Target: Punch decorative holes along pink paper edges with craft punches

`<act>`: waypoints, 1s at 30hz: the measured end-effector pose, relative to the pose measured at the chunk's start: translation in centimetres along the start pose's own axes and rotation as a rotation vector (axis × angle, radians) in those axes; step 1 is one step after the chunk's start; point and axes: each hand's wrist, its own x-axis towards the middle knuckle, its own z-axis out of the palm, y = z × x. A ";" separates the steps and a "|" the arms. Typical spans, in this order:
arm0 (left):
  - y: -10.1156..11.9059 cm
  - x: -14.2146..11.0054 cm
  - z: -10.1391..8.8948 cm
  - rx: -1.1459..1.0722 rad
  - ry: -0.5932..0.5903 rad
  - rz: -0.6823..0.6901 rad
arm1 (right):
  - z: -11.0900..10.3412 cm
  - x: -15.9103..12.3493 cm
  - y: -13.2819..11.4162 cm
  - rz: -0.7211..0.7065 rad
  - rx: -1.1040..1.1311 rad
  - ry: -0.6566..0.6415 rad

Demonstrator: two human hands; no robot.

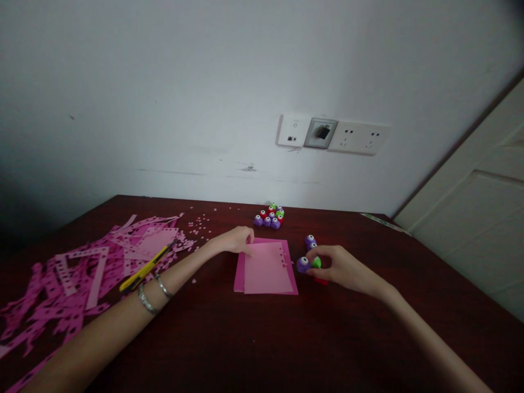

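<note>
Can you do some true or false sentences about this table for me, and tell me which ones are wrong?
1. The left hand touches the pink sheets. True.
2. The right hand holds the yellow cutter. False: the yellow cutter lies among the pink scraps, and the right hand is at some eye-topped pieces.
3. There are silver bracelets on the left arm. True.
4. The wall sockets are bright red. False: they are white.
5. Every eye-topped piece is purple. False: some are green or red.
</note>
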 end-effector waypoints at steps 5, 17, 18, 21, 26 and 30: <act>-0.1 0.1 -0.8 -0.199 -0.014 -0.015 | 0.0 0.3 0.4 -0.015 -0.017 0.015; 0.2 -1.2 -3.4 -0.574 -0.060 -0.030 | 0.2 0.3 0.0 -0.016 0.018 0.028; 0.0 -1.2 -3.4 -0.594 -0.063 -0.033 | 0.3 0.3 0.0 -0.017 0.024 0.031; -0.2 -1.1 -3.2 -0.642 -0.080 -0.040 | 0.5 0.4 0.1 -0.031 0.027 0.042; 0.2 -1.0 -3.1 -0.651 -0.102 -0.059 | 0.6 0.4 0.0 -0.044 0.024 0.054; 0.5 -1.1 -3.1 -0.676 -0.100 -0.058 | 0.5 0.4 -0.2 -0.041 0.035 0.050</act>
